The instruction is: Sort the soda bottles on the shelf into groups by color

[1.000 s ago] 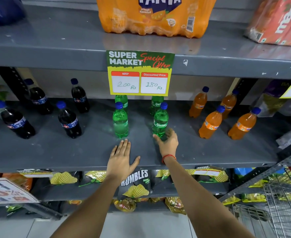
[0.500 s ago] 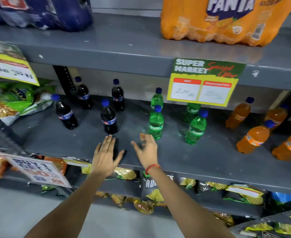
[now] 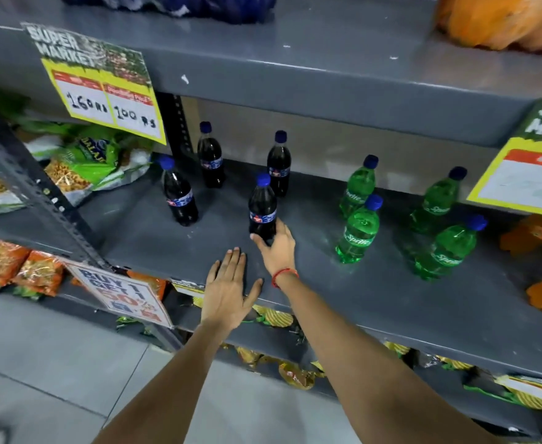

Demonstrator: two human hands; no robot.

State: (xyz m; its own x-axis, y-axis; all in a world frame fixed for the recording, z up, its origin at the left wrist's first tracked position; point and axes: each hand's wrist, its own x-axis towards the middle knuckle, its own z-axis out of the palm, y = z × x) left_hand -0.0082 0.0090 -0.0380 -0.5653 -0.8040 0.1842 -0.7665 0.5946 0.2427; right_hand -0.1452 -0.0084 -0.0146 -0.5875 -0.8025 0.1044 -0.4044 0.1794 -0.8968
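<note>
Dark cola plastic bottle with a blue cap, upright at the front of the grey metal shelf, is touched at its base by the right hand, whose fingers are curled partly around it. The left hand is laid flat, fingers spread, just beside. Green plastic bottles are grouped rightward.

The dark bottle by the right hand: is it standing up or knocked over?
Upright. The dark bottle stands on the shelf with its blue cap on top; the right hand touches its base.

yellow price sign, snack bags (left bay), tiled floor
</note>
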